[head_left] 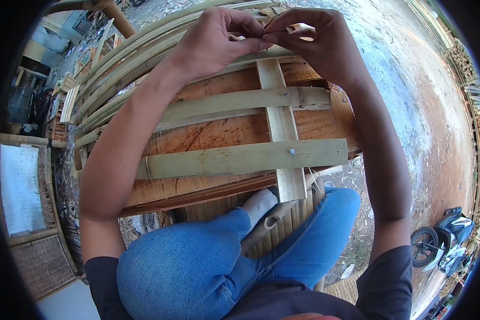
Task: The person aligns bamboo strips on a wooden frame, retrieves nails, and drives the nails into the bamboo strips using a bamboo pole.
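Left hand and right hand pinch a thin item (unidentifiable) above the stiff, pale nailed bamboo-slat frame; judged light, grip it by the slat edges.

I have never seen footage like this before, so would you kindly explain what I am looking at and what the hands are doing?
This is one picture from a camera worn on a person's head, looking down at their own bare hands; the round, bent edges come from the wide lens. The person sits in blue jeans. In front of the knees stands a wooden panel with pale bamboo slats nailed across it and one upright slat. At its top edge the left hand and right hand meet, fingertips pinching something small that I cannot make out. Curved bamboo strips lie behind, and a motorbike stands at lower right.
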The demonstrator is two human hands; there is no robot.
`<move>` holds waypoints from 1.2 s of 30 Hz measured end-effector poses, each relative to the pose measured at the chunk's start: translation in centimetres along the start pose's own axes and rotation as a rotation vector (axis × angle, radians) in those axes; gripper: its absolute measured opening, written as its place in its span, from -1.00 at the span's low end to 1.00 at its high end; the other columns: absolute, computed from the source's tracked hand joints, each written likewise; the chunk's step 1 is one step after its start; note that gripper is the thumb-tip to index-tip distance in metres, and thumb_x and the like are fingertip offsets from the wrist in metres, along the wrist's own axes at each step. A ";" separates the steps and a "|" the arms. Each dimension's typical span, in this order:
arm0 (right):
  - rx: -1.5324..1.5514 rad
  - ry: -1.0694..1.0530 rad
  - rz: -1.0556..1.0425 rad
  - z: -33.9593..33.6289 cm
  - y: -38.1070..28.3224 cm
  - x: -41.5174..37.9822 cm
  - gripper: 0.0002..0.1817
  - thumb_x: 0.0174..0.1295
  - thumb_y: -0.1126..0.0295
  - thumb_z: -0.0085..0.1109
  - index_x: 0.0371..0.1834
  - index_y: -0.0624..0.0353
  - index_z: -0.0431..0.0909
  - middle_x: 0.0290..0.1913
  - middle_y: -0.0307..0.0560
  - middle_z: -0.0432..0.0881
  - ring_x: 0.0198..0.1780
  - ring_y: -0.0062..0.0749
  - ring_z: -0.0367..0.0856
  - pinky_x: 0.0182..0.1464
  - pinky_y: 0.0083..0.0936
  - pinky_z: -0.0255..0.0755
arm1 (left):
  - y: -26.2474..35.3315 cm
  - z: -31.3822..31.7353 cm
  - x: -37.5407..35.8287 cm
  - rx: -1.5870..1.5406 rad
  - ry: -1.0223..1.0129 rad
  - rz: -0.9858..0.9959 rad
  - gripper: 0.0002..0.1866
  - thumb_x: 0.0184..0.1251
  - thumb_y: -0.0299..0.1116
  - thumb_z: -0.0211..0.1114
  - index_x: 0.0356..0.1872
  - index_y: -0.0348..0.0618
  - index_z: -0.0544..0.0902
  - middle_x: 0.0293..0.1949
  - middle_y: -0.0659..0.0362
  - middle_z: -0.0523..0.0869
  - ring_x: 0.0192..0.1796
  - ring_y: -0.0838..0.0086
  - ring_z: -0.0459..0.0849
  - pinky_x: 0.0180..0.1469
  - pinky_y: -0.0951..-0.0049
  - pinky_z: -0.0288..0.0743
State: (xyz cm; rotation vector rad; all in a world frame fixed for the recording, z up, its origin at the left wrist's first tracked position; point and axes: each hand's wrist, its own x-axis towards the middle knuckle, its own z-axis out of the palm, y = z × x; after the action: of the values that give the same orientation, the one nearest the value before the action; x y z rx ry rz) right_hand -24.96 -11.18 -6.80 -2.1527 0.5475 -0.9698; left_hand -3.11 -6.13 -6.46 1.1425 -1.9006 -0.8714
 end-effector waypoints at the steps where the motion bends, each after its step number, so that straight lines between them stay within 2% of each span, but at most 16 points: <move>1: -0.004 -0.003 -0.006 0.0 0.0 0.0 -0.91 0.33 0.52 0.30 -0.15 0.20 0.74 -0.13 -0.15 0.79 -0.02 -0.48 0.74 0.16 -0.39 0.59 | -0.2 -0.1 0.0 -0.009 0.004 -0.001 -0.85 0.35 -0.44 0.42 -0.13 -0.25 0.75 -0.23 0.26 0.77 -0.12 0.63 0.71 0.03 0.51 0.64; 15: -0.007 -0.014 -0.042 0.1 0.4 0.1 -0.94 0.30 0.54 0.32 -0.21 0.22 0.74 -0.13 -0.16 0.78 -0.02 -0.51 0.73 0.18 -0.39 0.59 | -0.6 -0.1 0.1 -0.023 -0.012 -0.014 -0.86 0.32 -0.49 0.43 -0.14 -0.24 0.75 -0.22 0.25 0.78 -0.12 0.65 0.73 0.03 0.52 0.65; 18: -0.112 -0.018 0.005 0.1 -0.3 -0.3 -0.80 0.40 0.40 0.25 0.02 0.19 0.71 -0.09 -0.13 0.76 0.05 -0.49 0.70 0.19 -0.39 0.55 | -0.2 0.2 0.0 -0.015 0.017 -0.020 -0.87 0.33 -0.46 0.44 -0.16 -0.23 0.75 -0.24 0.28 0.77 -0.15 0.67 0.71 0.00 0.55 0.64; 21: 0.155 0.227 0.161 -0.5 -2.5 -0.6 -0.68 0.33 0.48 0.31 0.14 0.24 0.62 -0.22 -0.06 0.79 -0.14 -0.39 0.76 0.12 -0.38 0.63 | -0.3 0.2 0.0 0.018 0.009 -0.019 -0.88 0.33 -0.43 0.45 -0.19 -0.22 0.75 -0.26 0.30 0.76 -0.20 0.70 0.68 -0.05 0.59 0.62; 23: 0.081 0.220 0.022 -2.8 -1.3 -2.2 -0.62 0.51 0.21 0.12 0.25 0.19 0.58 -0.03 -0.08 0.74 0.09 -0.42 0.68 0.18 -0.39 0.53 | -0.4 0.1 -0.1 0.055 0.003 -0.019 -0.88 0.32 -0.41 0.46 -0.21 -0.21 0.74 -0.28 0.32 0.75 -0.23 0.72 0.66 -0.09 0.61 0.60; 24: 0.050 0.232 0.044 -4.5 -0.4 -3.5 -0.51 0.56 0.12 -0.03 0.36 0.24 0.46 0.04 -0.02 0.71 0.15 -0.36 0.65 0.20 -0.37 0.51 | -0.2 0.1 -0.1 0.076 0.010 -0.017 -0.88 0.32 -0.41 0.47 -0.22 -0.21 0.74 -0.29 0.32 0.75 -0.25 0.72 0.65 -0.11 0.63 0.60; 25: 0.214 0.371 0.126 -5.7 0.0 -5.0 -0.56 0.55 0.17 -0.01 0.29 0.26 0.51 0.04 0.03 0.73 0.12 -0.30 0.68 0.16 -0.33 0.55 | -0.2 0.2 -0.1 0.096 0.017 -0.014 -0.88 0.31 -0.41 0.47 -0.23 -0.21 0.74 -0.30 0.33 0.75 -0.26 0.73 0.64 -0.12 0.64 0.59; 27: 0.736 0.477 0.184 -9.0 4.3 -10.4 -0.47 0.60 0.08 -0.17 0.39 0.27 0.37 0.09 0.01 0.61 0.15 -0.27 0.57 0.24 -0.22 0.47 | -0.5 0.1 0.1 0.095 0.009 0.017 -0.89 0.31 -0.41 0.47 -0.24 -0.21 0.74 -0.31 0.32 0.75 -0.25 0.73 0.64 -0.14 0.64 0.59; 28: 0.869 0.644 0.280 -10.0 6.9 -13.8 -0.43 0.60 0.03 -0.19 0.39 0.29 0.35 0.06 -0.01 0.58 0.12 -0.29 0.56 0.22 -0.20 0.48 | -0.7 0.1 0.1 0.096 0.006 0.032 -0.89 0.31 -0.42 0.47 -0.24 -0.21 0.74 -0.32 0.32 0.74 -0.25 0.74 0.64 -0.15 0.65 0.59; 29: 0.727 0.828 0.428 -9.6 8.7 -16.6 -0.43 0.60 0.00 -0.21 0.38 0.26 0.37 0.01 -0.06 0.58 0.08 -0.31 0.55 0.21 -0.22 0.47 | -0.1 0.0 0.1 0.109 -0.008 0.017 -0.89 0.31 -0.40 0.47 -0.26 -0.21 0.75 -0.34 0.29 0.75 -0.28 0.70 0.65 -0.18 0.61 0.59; 30: 0.447 0.869 0.631 -9.3 11.2 -20.4 -0.49 0.58 0.04 -0.11 0.32 0.21 0.45 0.00 -0.07 0.65 0.05 -0.32 0.61 0.14 -0.29 0.51 | 0.9 -0.1 0.1 0.122 -0.025 0.001 -0.88 0.32 -0.38 0.47 -0.28 -0.21 0.76 -0.36 0.27 0.76 -0.31 0.67 0.65 -0.20 0.58 0.60; 31: -0.045 0.860 0.892 -8.5 14.6 -24.7 -0.58 0.52 0.12 0.05 0.21 0.20 0.55 -0.06 -0.03 0.73 -0.05 -0.31 0.69 0.02 -0.33 0.56 | 1.6 -0.2 0.1 0.135 -0.044 -0.014 -0.87 0.32 -0.36 0.47 -0.30 -0.22 0.76 -0.38 0.24 0.76 -0.34 0.64 0.66 -0.23 0.54 0.61; 32: -0.648 0.735 0.778 -7.9 19.4 -32.0 -0.67 0.44 0.21 0.18 0.10 0.21 0.61 -0.16 0.04 0.77 -0.16 -0.26 0.74 -0.10 -0.33 0.59 | 1.8 -0.3 0.1 0.133 -0.042 -0.015 -0.87 0.31 -0.36 0.48 -0.31 -0.21 0.77 -0.39 0.24 0.76 -0.35 0.64 0.65 -0.24 0.53 0.60; 33: -0.801 0.675 0.840 -6.6 20.9 -37.8 -0.67 0.40 0.21 0.21 0.07 0.20 0.62 -0.25 0.07 0.76 -0.20 -0.22 0.75 -0.11 -0.29 0.57 | 1.8 -0.3 0.0 0.127 -0.039 -0.015 -0.87 0.30 -0.36 0.48 -0.32 -0.19 0.77 -0.39 0.25 0.76 -0.36 0.64 0.65 -0.26 0.53 0.60; 35: -0.800 0.630 1.123 -2.6 22.0 -47.6 -0.69 0.35 0.20 0.25 -0.01 0.20 0.62 -0.30 0.06 0.75 -0.25 -0.17 0.74 -0.13 -0.26 0.55 | 1.9 -0.2 0.1 0.118 -0.025 -0.012 -0.87 0.29 -0.35 0.49 -0.35 -0.19 0.78 -0.41 0.26 0.76 -0.38 0.65 0.64 -0.28 0.53 0.59; 36: -0.787 0.627 1.167 -2.6 22.8 -49.2 -0.68 0.35 0.20 0.26 -0.01 0.20 0.61 -0.31 0.07 0.74 -0.26 -0.15 0.74 -0.13 -0.25 0.55 | 1.9 -0.1 0.1 0.115 -0.018 -0.010 -0.87 0.29 -0.35 0.49 -0.36 -0.19 0.78 -0.43 0.26 0.76 -0.39 0.65 0.64 -0.29 0.53 0.58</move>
State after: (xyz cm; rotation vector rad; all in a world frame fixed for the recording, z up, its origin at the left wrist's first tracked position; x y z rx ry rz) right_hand -59.99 2.82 -45.90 -1.4952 2.4419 -0.7241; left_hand -3.80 -5.56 -4.84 1.2170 -1.9829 -0.7892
